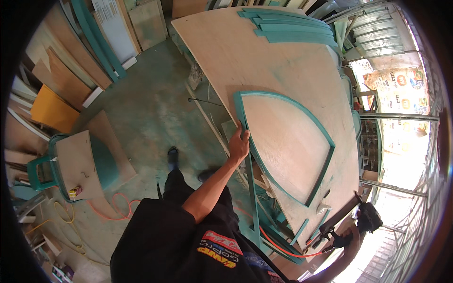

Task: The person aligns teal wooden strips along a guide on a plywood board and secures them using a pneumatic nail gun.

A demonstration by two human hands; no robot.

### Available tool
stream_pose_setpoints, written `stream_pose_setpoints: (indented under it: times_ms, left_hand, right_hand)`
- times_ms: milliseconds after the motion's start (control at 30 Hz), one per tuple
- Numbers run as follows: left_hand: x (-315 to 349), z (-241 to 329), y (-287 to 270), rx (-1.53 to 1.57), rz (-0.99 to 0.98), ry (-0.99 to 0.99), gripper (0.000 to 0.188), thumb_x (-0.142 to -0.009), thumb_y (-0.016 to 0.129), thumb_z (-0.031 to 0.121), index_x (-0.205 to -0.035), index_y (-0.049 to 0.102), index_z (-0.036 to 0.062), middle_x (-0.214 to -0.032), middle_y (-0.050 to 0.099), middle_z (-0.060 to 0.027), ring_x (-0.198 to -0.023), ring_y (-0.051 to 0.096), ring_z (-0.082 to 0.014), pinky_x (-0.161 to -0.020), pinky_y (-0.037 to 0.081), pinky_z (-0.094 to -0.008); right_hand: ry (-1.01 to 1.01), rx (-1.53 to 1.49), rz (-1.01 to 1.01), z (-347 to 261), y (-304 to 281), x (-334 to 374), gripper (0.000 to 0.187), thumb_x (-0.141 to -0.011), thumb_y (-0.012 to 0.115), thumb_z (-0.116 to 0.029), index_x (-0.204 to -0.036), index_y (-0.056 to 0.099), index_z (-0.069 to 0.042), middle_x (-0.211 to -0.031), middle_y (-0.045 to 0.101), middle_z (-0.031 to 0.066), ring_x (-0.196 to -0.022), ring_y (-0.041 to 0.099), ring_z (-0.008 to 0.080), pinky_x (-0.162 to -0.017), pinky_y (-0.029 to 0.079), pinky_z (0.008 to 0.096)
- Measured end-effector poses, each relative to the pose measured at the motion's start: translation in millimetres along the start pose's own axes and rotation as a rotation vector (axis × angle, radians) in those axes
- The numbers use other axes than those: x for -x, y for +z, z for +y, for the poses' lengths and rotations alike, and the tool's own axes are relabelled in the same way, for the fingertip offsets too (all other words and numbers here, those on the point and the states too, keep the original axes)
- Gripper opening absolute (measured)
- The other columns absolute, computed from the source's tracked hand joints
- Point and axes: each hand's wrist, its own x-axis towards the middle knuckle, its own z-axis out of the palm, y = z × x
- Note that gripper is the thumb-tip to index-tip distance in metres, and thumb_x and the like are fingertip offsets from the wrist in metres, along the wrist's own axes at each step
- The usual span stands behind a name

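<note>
On the tabletop lies a curved teal frame point(284, 97), pointed at its ends, around a pale panel point(288, 146). My left hand point(239, 142) is closed at its left edge, gripping a long teal strip point(253, 198). That strip meets the frame near the hand and extends down past the table edge. At the lower right, my right hand point(340, 240) is wrapped round the handle of a black air nailer point(369, 218), dark against the bright light. An orange hose point(289, 247) runs to the nailer's handle. The fingers of this hand are only partly visible.
Several teal strips point(290, 27) are stacked on the table's point(207, 33) far end. A small toothed disc point(326, 193) lies near the frame. At left stand a teal stool point(40, 172) with a board point(78, 158) on it, and leaning panels point(59, 75). Hoses point(125, 207) cross the floor.
</note>
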Motion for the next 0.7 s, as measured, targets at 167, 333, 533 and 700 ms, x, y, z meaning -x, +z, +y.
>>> stream_pose_setpoints:
  times_ms: [167,333,533,700]
  left_hand:
    - [-3.4,-4.8,-13.7,0.033,-0.061,-0.006,0.081,-0.103,0.037,0.061,-0.158,0.023,0.0023,-0.065,0.052,-0.0079,-0.058,0.051,-0.0221,-0.056,0.042,-0.0415]
    - [-2.3,7.2,-18.0,0.006,-0.159,-0.095,0.074,-0.105,0.042,0.052,-0.157,0.026,0.0023,-0.069,0.055,-0.0119,-0.062,0.054,-0.0275,-0.062,0.044,-0.0438]
    - [-3.2,1.5,0.5,0.137,0.007,0.088,0.063,-0.102,0.048,0.05,-0.13,0.055,-0.0067,-0.102,0.066,-0.0288,-0.093,0.061,-0.0447,-0.086,0.046,-0.0487]
    - [-16.9,-11.4,0.3,0.053,-0.034,0.104,0.073,-0.101,0.049,0.047,-0.146,0.041,-0.0093,-0.133,0.057,-0.0318,-0.118,0.06,-0.0389,-0.1,0.044,-0.0442]
  right_hand:
    - [0.104,0.5,-0.213,-84.9,114.7,25.6,0.026,-0.081,0.075,-0.008,-0.102,0.061,-0.002,-0.065,0.057,0.0011,-0.055,0.056,0.0129,-0.055,0.048,0.0295]
    - [0.066,0.99,-0.38,-34.7,87.3,20.8,0.044,-0.075,0.084,-0.01,-0.114,0.065,-0.001,-0.095,0.073,0.0122,-0.089,0.071,0.0228,-0.077,0.055,0.0375]
    - [0.167,1.264,-0.02,133.9,-49.4,109.6,0.037,-0.078,0.07,-0.008,-0.115,0.066,-0.003,-0.103,0.071,0.0207,-0.098,0.067,0.0385,-0.087,0.052,0.0473]
    - [0.184,1.305,0.316,232.5,-118.3,253.5,0.048,-0.076,0.066,0.0,-0.121,0.071,-0.015,-0.114,0.07,0.0168,-0.108,0.064,0.032,-0.105,0.039,0.0448]
